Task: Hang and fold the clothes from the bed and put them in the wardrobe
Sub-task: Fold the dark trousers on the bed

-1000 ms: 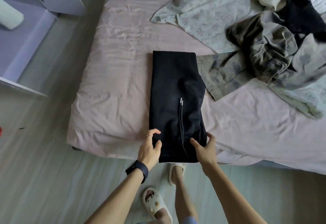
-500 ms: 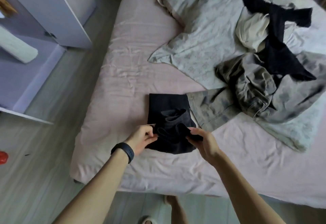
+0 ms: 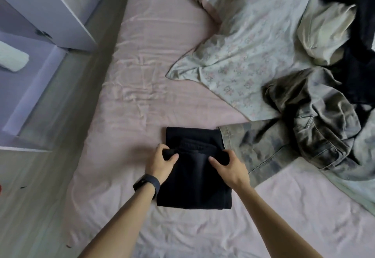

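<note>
On the far left is a white wardrobe (image 3: 60,8) with its door open. A rolled white thing (image 3: 12,59) lies inside it; it may be a towel, but it is too blurry to tell. Next comes a strip of wood floor (image 3: 67,99), then the bed (image 3: 142,71) with a pink sheet. The black clothes (image 3: 192,182) lie on the sheet near the front edge of the bed, folded into a neat block. The left hand (image 3: 161,163) has a dark band (image 3: 147,184) on its wrist. Its fingers and thumb are curled round the left end of the top fold, pinching the cloth. The right hand (image 3: 230,166) does the same at the right end of that fold, with its thumb on top and its fingers bent over the edge. Just right of the black block, touching it, lie camo trousers (image 3: 300,136) in a messy heap. Behind them is a flowery blanket (image 3: 243,50). At the far right a cream top (image 3: 324,30) sits bunched up, with another black piece of clothing (image 3: 357,60) around it
</note>
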The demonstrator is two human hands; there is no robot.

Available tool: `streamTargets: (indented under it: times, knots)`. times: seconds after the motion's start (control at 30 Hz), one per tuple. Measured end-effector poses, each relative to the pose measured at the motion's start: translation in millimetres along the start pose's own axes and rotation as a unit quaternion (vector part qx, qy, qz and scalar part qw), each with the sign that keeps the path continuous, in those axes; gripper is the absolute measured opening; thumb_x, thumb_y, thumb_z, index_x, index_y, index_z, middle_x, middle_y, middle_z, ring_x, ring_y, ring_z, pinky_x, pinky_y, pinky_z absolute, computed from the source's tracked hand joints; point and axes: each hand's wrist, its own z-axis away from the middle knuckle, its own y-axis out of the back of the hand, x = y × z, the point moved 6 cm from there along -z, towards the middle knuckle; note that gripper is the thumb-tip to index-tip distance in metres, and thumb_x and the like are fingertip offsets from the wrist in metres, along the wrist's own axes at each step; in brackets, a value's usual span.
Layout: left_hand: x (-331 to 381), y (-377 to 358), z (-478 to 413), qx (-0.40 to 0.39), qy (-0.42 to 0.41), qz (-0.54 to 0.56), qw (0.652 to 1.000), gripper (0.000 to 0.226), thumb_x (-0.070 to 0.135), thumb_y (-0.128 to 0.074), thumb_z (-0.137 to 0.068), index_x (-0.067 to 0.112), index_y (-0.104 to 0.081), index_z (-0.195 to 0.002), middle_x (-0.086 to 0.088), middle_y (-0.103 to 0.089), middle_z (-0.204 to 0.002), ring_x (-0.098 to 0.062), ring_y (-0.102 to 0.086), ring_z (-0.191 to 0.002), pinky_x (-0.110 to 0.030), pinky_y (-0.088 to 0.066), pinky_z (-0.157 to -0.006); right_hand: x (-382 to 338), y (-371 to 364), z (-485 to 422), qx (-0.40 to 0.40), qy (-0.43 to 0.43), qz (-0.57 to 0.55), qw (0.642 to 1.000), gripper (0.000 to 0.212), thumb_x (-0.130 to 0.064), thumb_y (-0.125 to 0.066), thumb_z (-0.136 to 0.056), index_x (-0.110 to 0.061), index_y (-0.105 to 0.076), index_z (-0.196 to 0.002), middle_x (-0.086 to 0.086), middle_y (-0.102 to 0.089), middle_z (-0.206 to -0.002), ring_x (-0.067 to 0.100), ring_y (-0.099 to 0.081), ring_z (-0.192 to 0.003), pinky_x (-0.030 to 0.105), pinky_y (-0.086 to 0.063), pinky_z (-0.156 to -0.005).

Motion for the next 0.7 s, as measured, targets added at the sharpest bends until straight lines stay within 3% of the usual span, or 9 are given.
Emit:
streamTargets:
  times: [0.1,0.23,0.33,0.43,0.5,0.6,0.7]
  knots:
    - [1,-14,-5,-0.057,0.030,0.115,0.991,0.056,0.047,-0.079,-0.079,0.034,-0.049,-0.124,0.013,-0.049,-0.123,-0.010,-0.052,-0.110,-0.023,-0.042,-0.087,6,-6,-9,-0.009,-0.018,-0.131,0.991,0.068,-0.065,-0.077,-0.072,-0.029,-0.062,-0.128,-0.001,-0.068,-0.117,0.021,-0.060,-0.119,0.037,-0.049,-0.101]
    - [-4,-19,-9,-0.098,0.010,0.074,0.992,0.046,0.046,-0.078,-0.082,0.031,-0.056,-0.120,0.015,-0.051,-0.115,-0.012,-0.052,-0.112,-0.021,-0.042,-0.085,10,-14,-2,-0.016,-0.016,-0.195,0.981,0.066,-0.067,-0.077,-0.059,-0.038,-0.060,-0.117,-0.002,-0.065,-0.112,0.027,-0.053,-0.125,0.048,-0.048,-0.105]
    - [-3,-13,-7,-0.104,-0.005,0.085,0.991,0.036,0.041,-0.078,-0.082,0.033,-0.057,-0.111,0.016,-0.056,-0.113,-0.013,-0.055,-0.112,-0.031,-0.046,-0.097,2,-17,1,-0.032,-0.025,-0.183,0.982,0.085,-0.071,-0.076,-0.054,-0.034,-0.058,-0.129,0.004,-0.060,-0.125,0.027,-0.050,-0.129,0.048,-0.044,-0.109]
    - [15,-3,3,-0.105,-0.050,0.127,0.985,0.031,0.041,-0.078,-0.077,0.039,-0.058,-0.100,0.020,-0.062,-0.108,0.003,-0.058,-0.105,-0.020,-0.044,-0.088,-5,-10,1,-0.056,-0.014,-0.239,0.969,0.078,-0.060,-0.086,-0.057,-0.033,-0.064,-0.127,0.001,-0.068,-0.123,0.019,-0.060,-0.123,0.041,-0.051,-0.104]
    - [28,6,4,-0.103,-0.060,0.145,0.982,0.032,0.046,-0.075,-0.077,0.041,-0.057,-0.102,0.020,-0.061,-0.109,0.012,-0.055,-0.099,-0.014,-0.040,-0.080,-14,-1,2,-0.066,0.009,-0.303,0.951,0.057,-0.053,-0.090,-0.058,-0.035,-0.073,-0.109,-0.004,-0.075,-0.109,0.012,-0.071,-0.103,0.027,-0.058,-0.085]
    - [37,15,-13,-0.064,-0.049,0.174,0.981,0.030,0.034,-0.075,-0.088,0.028,-0.055,-0.109,0.013,-0.058,-0.110,0.004,-0.056,-0.095,-0.004,-0.040,-0.071,-28,11,-9,-0.026,0.025,-0.326,0.945,0.041,-0.046,-0.088,-0.068,-0.027,-0.073,-0.101,-0.002,-0.077,-0.099,0.015,-0.074,-0.091,0.027,-0.059,-0.076]
    - [35,15,-38,-0.009,-0.028,0.156,0.987,0.030,0.025,-0.068,-0.094,0.012,-0.052,-0.115,0.004,-0.054,-0.107,-0.003,-0.053,-0.087,-0.001,-0.040,-0.064,-41,19,-29,0.096,0.052,-0.201,0.974,0.025,-0.042,-0.080,-0.083,-0.029,-0.065,-0.098,-0.015,-0.070,-0.090,0.006,-0.067,-0.088,0.025,-0.051,-0.081]
